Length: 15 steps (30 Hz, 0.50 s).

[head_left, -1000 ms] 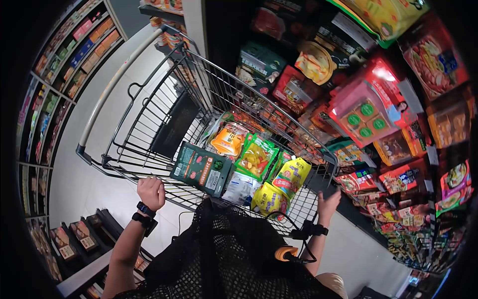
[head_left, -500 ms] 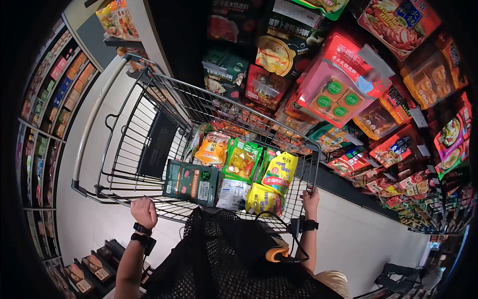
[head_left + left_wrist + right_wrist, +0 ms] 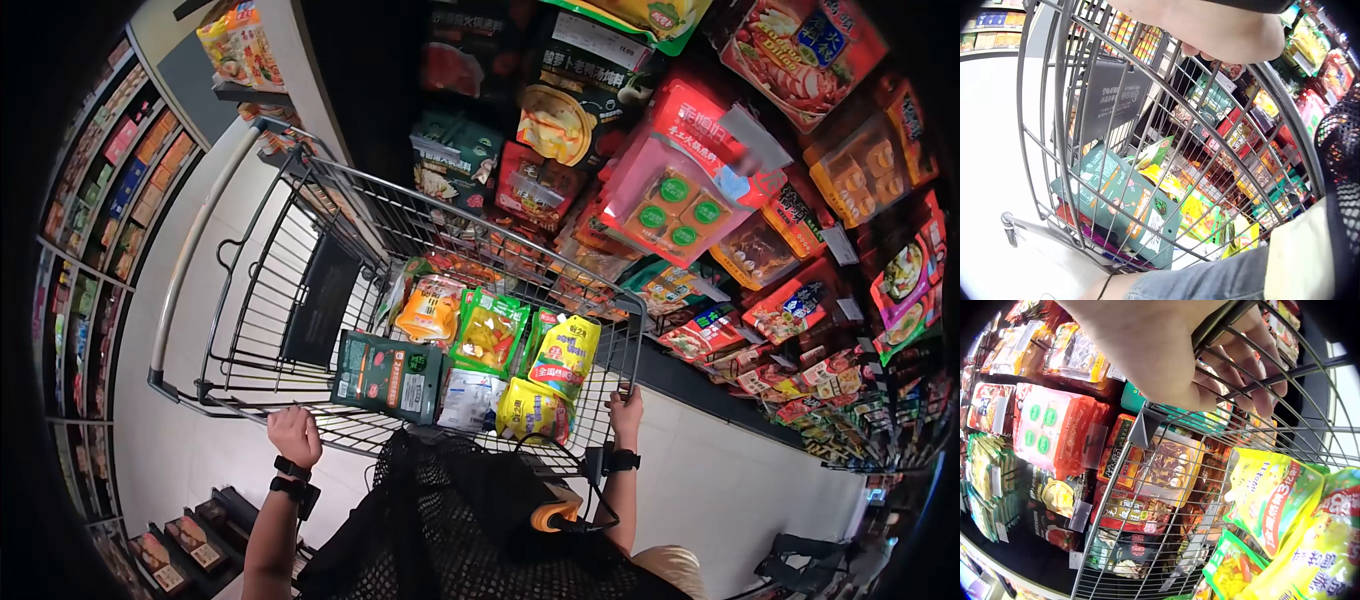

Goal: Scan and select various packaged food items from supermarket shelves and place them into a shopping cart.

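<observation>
A wire shopping cart (image 3: 470, 214) stands sideways in front of me. My left hand (image 3: 294, 436) is curled over its near side rim; in the left wrist view that hand (image 3: 1229, 28) covers part of the rim. At the cart's front corner my right hand (image 3: 625, 418) grips the wire frame, its fingers (image 3: 1259, 359) reaching through the mesh in the right wrist view. Inside lie a dark green package (image 3: 388, 376), an orange bag (image 3: 431, 311), a green-edged bag (image 3: 490, 330), a white pack (image 3: 470, 398) and two yellow pouches (image 3: 564, 352).
Hanging food packs, including a pink pack (image 3: 680, 205), crowd the dark rack right beside the cart's far side. Tall shelves (image 3: 110, 200) line the left. A low display of boxes (image 3: 190, 540) stands at lower left. Pale floor (image 3: 740, 470) runs at right.
My right hand, spread and off the wire a second ago, has closed round the cart's front corner. My left hand stays at the rim. The view has swung, shifting cart and shelves leftward.
</observation>
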Motion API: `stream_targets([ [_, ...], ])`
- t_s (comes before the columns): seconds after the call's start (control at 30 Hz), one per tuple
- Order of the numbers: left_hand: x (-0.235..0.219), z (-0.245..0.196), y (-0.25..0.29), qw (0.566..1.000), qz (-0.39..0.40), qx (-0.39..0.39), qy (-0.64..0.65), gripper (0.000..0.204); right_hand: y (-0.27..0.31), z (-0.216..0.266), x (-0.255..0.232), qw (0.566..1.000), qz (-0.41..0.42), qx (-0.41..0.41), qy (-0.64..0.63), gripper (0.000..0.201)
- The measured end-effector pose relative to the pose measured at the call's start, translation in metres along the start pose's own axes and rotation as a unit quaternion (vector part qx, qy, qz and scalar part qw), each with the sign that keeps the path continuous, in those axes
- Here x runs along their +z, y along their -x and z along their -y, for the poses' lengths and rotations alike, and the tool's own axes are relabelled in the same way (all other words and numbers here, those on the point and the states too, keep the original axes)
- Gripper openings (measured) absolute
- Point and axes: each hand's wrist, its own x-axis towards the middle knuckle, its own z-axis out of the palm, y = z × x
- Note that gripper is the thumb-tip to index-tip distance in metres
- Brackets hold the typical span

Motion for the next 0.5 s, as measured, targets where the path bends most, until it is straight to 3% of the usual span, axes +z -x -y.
stream_targets([
  [0.5,0.004,0.005,0.003,1.0,0.003,0.008,0.002,0.012,0.0,0.0,0.008,1.0,-0.002,-0.004,-0.016,0.019],
])
